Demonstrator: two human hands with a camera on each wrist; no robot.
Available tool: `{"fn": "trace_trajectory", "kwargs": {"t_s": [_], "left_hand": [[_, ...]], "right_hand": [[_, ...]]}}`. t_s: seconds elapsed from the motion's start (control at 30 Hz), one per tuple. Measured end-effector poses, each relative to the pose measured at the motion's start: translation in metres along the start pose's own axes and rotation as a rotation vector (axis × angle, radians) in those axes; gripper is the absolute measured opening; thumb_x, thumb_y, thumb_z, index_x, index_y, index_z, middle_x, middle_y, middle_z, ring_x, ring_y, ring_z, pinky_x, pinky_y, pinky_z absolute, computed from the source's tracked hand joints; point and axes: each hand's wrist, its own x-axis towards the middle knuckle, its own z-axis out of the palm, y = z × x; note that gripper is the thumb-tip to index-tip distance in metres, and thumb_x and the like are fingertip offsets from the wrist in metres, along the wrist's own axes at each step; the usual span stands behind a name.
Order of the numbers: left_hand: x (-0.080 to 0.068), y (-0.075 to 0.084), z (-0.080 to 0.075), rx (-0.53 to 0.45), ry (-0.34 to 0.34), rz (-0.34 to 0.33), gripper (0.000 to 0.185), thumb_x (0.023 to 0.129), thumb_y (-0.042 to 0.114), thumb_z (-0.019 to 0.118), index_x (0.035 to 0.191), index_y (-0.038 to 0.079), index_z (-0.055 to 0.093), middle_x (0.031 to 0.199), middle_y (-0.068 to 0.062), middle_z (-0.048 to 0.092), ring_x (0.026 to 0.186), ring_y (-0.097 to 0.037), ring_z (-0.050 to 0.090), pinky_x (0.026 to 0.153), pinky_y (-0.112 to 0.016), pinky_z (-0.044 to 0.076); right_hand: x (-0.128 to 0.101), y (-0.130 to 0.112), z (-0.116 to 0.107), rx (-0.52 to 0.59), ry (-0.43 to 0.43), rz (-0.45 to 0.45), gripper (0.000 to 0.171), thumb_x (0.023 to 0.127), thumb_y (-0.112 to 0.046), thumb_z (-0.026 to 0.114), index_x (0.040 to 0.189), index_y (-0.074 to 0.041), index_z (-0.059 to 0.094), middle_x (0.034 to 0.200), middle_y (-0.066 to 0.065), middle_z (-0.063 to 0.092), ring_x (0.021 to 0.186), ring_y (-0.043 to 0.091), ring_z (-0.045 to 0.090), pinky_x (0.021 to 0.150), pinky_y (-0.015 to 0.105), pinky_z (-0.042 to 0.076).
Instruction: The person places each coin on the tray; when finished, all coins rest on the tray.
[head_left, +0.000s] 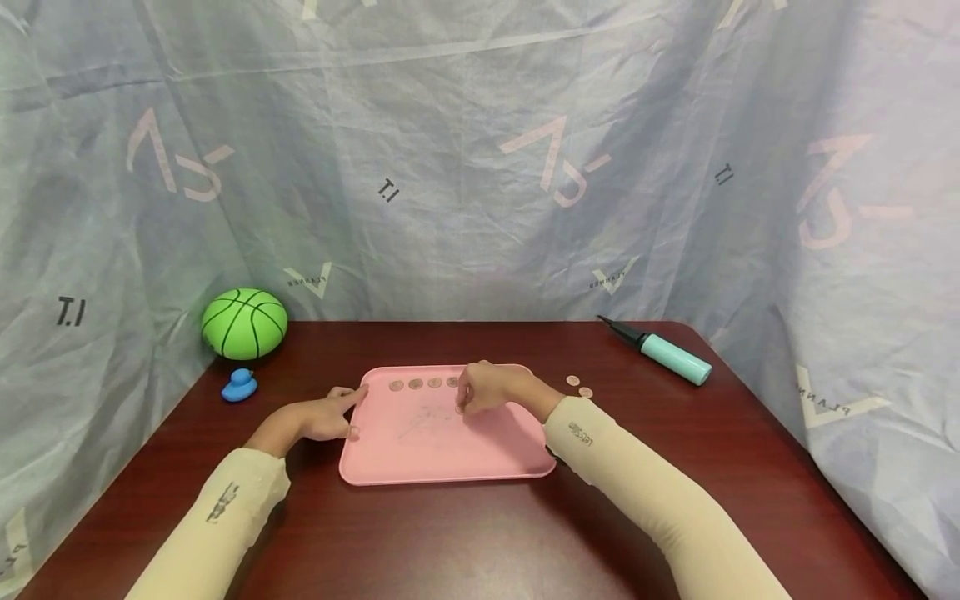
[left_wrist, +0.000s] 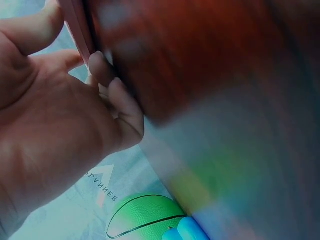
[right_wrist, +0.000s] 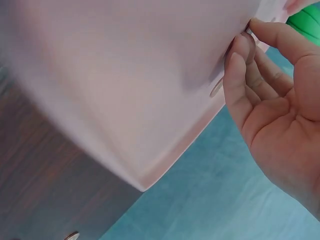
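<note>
A pink tray (head_left: 450, 467) lies on the table. My left hand (head_left: 324, 417) holds its left rim, with the forefinger and thumb spread along the edge; in the left wrist view the other fingers of the left hand (left_wrist: 65, 105) are curled beside the rim. Over the tray's middle, my right hand (head_left: 487, 387) pinches a coin between thumb and fingertips. That coin (head_left: 459, 409) shows only partly below the fingers. Several coins (head_left: 416, 384) form a row along the tray's far side, the rightmost one beside the right hand. In the right wrist view, the right hand (right_wrist: 285, 95) hides most of the pinched coin.
Two coins (head_left: 573, 380) lie on the table right of the tray. Farther right is a turquoise hand pump (head_left: 677, 358) with a black nozzle. A green ball (head_left: 245, 324) and a blue rubber duck (head_left: 239, 386) stand at the left. Grey cloth hangs behind the table.
</note>
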Motion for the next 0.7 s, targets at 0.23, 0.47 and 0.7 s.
{"fn": "trace_trajectory", "kwargs": {"t_s": [0.23,0.47,0.7], "left_hand": [[0.002,-0.002,0.002,-0.026,0.019,-0.023,0.089,0.090,0.022,0.066,0.159,0.004,0.012,0.153,-0.029,0.015,0.139,-0.042,0.026,0.112,-0.059,0.022],[0.001,-0.003,-0.001,-0.007,0.002,-0.005,0.091,0.090,0.028,0.066,0.159,0.004,0.012,0.153,-0.029,0.015,0.138,-0.043,0.026,0.111,-0.058,0.023],[0.003,-0.006,0.000,-0.018,0.007,-0.003,0.091,0.090,0.029,0.066,0.159,0.005,0.012,0.153,-0.029,0.015,0.139,-0.044,0.025,0.112,-0.060,0.022]], "right_hand": [[0.009,-0.010,0.002,0.064,-0.021,0.041,0.006,0.082,-0.020,0.080,0.085,-0.019,0.074,0.089,-0.010,0.070,0.077,0.005,0.057,0.072,0.022,0.047],[0.015,-0.021,0.004,0.089,0.004,0.053,0.009,0.084,-0.023,0.078,0.086,-0.015,0.074,0.082,-0.011,0.067,0.076,0.004,0.058,0.073,0.021,0.048],[0.029,-0.034,0.013,0.116,0.063,0.063,0.014,0.086,-0.025,0.077,0.085,-0.011,0.075,0.076,-0.008,0.067,0.067,0.002,0.055,0.067,0.019,0.046]]}}
